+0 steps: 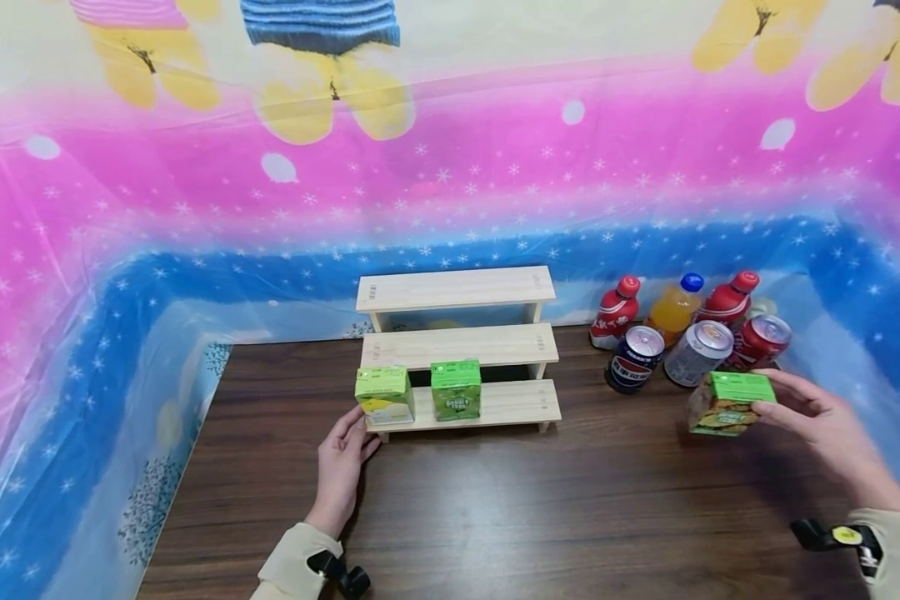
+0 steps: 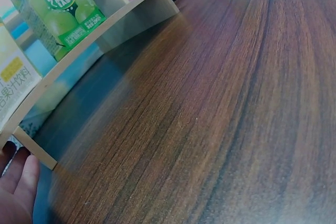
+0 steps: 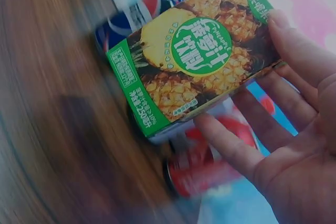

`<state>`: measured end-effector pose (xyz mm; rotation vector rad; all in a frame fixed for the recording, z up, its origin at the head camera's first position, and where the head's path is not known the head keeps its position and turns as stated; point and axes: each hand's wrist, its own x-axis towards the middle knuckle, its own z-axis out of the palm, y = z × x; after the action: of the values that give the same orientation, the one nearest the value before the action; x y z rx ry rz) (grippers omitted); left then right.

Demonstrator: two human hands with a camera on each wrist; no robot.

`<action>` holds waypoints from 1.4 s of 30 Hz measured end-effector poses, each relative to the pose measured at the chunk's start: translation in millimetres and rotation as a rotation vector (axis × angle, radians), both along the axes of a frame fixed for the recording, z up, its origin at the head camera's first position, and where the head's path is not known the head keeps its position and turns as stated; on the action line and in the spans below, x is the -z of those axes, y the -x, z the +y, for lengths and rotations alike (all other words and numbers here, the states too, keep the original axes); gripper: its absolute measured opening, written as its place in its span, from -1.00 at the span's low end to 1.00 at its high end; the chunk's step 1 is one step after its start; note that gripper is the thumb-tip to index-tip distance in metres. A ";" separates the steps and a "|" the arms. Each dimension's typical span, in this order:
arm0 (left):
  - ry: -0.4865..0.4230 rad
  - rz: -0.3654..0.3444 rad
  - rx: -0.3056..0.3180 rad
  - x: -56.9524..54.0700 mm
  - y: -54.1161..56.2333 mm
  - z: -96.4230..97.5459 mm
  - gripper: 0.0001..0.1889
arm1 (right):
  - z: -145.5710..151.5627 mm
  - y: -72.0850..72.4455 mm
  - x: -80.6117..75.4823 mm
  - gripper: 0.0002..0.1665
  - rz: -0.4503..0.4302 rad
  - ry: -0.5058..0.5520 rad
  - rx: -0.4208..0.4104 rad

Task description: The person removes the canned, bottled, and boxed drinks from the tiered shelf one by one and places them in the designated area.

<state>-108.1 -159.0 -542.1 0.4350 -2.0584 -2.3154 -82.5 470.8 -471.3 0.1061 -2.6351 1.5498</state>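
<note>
My right hand [image 1: 832, 429] grips a green juice carton [image 1: 729, 404] between thumb and fingers. Pineapples are printed on the carton [image 3: 205, 51] in the right wrist view. At the left end of a wooden three-step shelf [image 1: 521, 404], my left hand [image 1: 341, 471] rests with relaxed fingers beside the bottom step; its fingers [image 2: 27, 179] are near the shelf's leg in the left wrist view. Two cartons stand on that bottom step: a light green-and-yellow juice carton [image 1: 385, 395] at the left end and a green juice carton [image 1: 456, 390] to its right.
Right of the shelf stand a dark blue Pepsi can [image 1: 635, 358], a silver can [image 1: 699, 353], a red can [image 1: 759, 340], two red bottles [image 1: 615, 312] and an orange drink bottle [image 1: 673, 310]. A printed cloth [image 1: 480, 200] surrounds the dark wooden table [image 1: 532, 517].
</note>
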 end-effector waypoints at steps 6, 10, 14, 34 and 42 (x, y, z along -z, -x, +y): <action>0.002 -0.001 0.000 0.7 -0.2 -0.3 -0.56 | 34.2 -2.4 9.7 -0.40 -0.034 -0.015 0.141; 0.004 0.000 -0.001 0.9 -0.2 -0.4 -0.56 | 51.9 1.3 19.3 -0.35 -0.067 -0.063 0.200; 0.006 -0.001 -0.001 1.0 -0.1 -0.1 -0.56 | 64.8 7.9 29.1 -0.35 -0.080 -0.014 0.206; -0.007 -0.005 -0.012 2.4 1.1 1.6 -0.57 | 95.9 15.5 61.8 -0.36 -0.107 0.301 0.149; 0.002 -0.010 -0.008 1.2 1.3 1.1 -0.56 | 101.6 16.8 68.2 -0.24 -0.126 0.312 0.136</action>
<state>-109.4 -157.8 -543.2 0.4550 -2.0592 -2.3114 -99.3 572.4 -539.5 -0.1931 -2.3889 1.9488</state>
